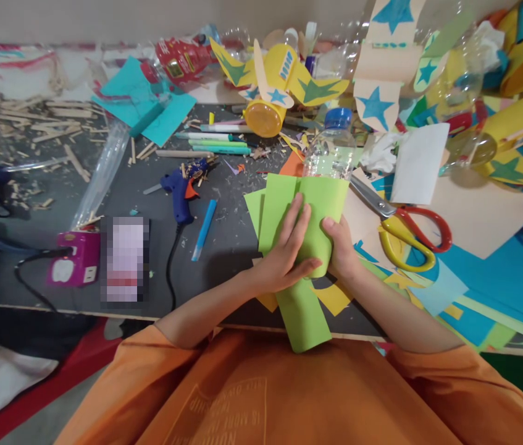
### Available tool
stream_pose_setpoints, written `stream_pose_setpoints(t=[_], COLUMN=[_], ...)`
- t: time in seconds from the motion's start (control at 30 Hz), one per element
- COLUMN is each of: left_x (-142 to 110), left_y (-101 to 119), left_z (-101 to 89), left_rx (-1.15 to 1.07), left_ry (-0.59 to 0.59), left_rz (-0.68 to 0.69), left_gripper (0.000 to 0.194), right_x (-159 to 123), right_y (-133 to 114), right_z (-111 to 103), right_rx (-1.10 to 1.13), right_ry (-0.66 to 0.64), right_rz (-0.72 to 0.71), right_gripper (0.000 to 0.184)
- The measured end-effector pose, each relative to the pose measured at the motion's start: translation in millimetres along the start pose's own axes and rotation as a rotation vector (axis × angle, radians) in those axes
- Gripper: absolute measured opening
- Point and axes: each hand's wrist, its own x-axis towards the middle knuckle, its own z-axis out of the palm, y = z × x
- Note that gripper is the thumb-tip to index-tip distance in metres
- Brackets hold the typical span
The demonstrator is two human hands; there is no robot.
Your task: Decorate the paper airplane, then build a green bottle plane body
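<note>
A clear plastic bottle (329, 151) with a blue cap lies on the table in front of me, its cap end pointing away. Light green paper (320, 213) is wrapped around its lower part. My left hand (289, 253) lies over the paper with fingers stretched out, pressing it against the bottle. My right hand (341, 247) grips the bottle's right side, thumb on top of the paper; its other fingers are hidden beneath. A strip of green paper (305, 318) hangs toward the table's front edge under the hands.
Scissors (404, 228) with red and yellow handles lie to the right among paper scraps. To the left are a blue glue gun (180, 191), a blue marker (204, 230), a pixelated phone (125, 259) and a purple power adapter (75, 258). A yellow paper-covered bottle (273, 80) stands behind.
</note>
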Motion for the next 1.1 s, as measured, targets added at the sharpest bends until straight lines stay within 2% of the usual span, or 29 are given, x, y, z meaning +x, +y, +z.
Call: stream_pose_setpoints(t=[0.23,0.5,0.67,0.77,0.9,1.0,1.1], left_x=[-0.6,2.3,2.9,3.1,3.0,2.6,2.1], left_y=[0.9,0.3,1.0,2.6,4.0,3.4,2.6], left_z=[0.2,-3.1,-6.4,-8.0,-8.6,-8.2,-7.9], left_rx=[0.012,-0.025,-0.091,-0.105,-0.096,-0.125,-0.101], left_ry=[0.014,0.064,0.075,0.105,0.111,0.125,0.131], left_rz=[-0.041,-0.086,-0.124,-0.111,-0.141,-0.103,-0.102], left_gripper=[0.083,0.092,0.095,0.087,0.070,0.072,0.074], right_x=[-0.9,0.3,0.6,0.4,-0.4,0.0,2.1], right_y=[-1.0,-1.8,0.7,1.1,-1.1,-1.9,-1.4], right_z=[1.0,0.4,0.1,0.6,2.7,2.4,-0.5], right_rx=[0.026,-0.030,-0.002,0.017,0.057,0.050,0.016], right_ry=[-0.004,-0.036,-0.047,-0.045,-0.025,-0.039,-0.031], right_rz=[0.025,0.087,0.065,0.068,0.115,0.122,0.070], right_gripper=[0.069,0.059,0.050,0.048,0.055,0.058,0.061])
